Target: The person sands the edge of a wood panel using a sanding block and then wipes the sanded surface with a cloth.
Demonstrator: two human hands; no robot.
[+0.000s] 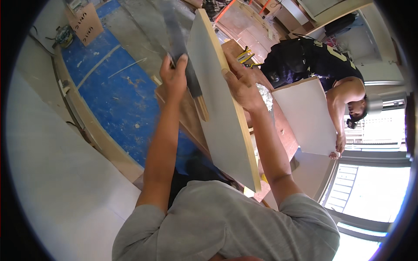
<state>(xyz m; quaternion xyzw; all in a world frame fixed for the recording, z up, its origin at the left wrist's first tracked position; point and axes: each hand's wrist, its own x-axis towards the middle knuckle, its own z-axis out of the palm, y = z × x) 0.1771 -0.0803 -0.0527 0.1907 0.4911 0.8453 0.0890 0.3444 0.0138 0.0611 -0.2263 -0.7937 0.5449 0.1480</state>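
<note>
A long white-faced panel (220, 126) with pale wooden edges stands on its edge in front of me, leaning slightly. My right hand (244, 87) grips its right edge, fingers wrapped over the wood. On the panel's left side, my left hand (176, 76) is closed around a long dark grey flat strip (193, 85), whose far end is blurred. The strip runs along the panel's white face; whether it touches the face I cannot tell. Thin pale wooden pieces (203, 108) show just below the strip's near end.
Blue sheeting (113, 95) with debris covers the floor at left. Yellow-handled pliers (246, 55) and white crumpled material (264, 96) lie beyond my right hand. At right, a co-worker (335, 85) bends over another white panel (302, 115). A cardboard piece (85, 25) is at far left.
</note>
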